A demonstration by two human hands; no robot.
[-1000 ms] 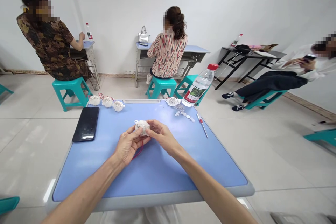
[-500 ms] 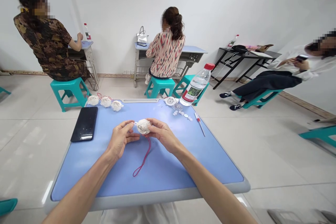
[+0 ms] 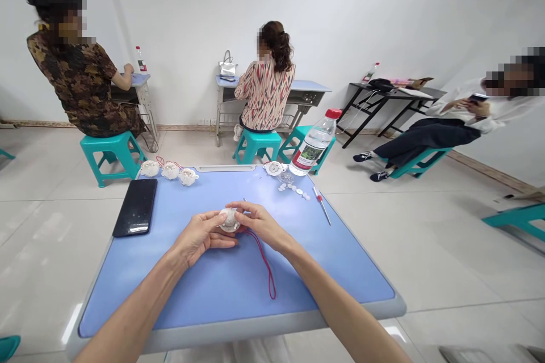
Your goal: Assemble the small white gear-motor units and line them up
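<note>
Above the middle of the blue desk [image 3: 204, 289], both hands grip one small round white plastic case [image 3: 230, 220]. My left hand [image 3: 206, 235] pinches its left side, fingers curled beneath. My right hand [image 3: 259, 224] closes on its right side, thumb on the face and fingers behind. A red cord loop [image 3: 266, 266] trails from the case down to the right onto the desk. Three similar white cases [image 3: 170, 170] with red cords lie at the back left. Another white case [image 3: 273, 168] sits at the back right. What the fingers cover cannot be made out.
A black phone [image 3: 135, 207] lies at the desk's left. A water bottle [image 3: 315, 142] stands at the back right, near small white discs [image 3: 300, 191] and a screwdriver [image 3: 322, 205]. Three people sit on green stools [image 3: 113, 153] beyond the desk.
The white case has turned in my hands and come slightly lower. Its red cord has swung from left to right. My left hand has moved in and now grips the case's left side more fully.
</note>
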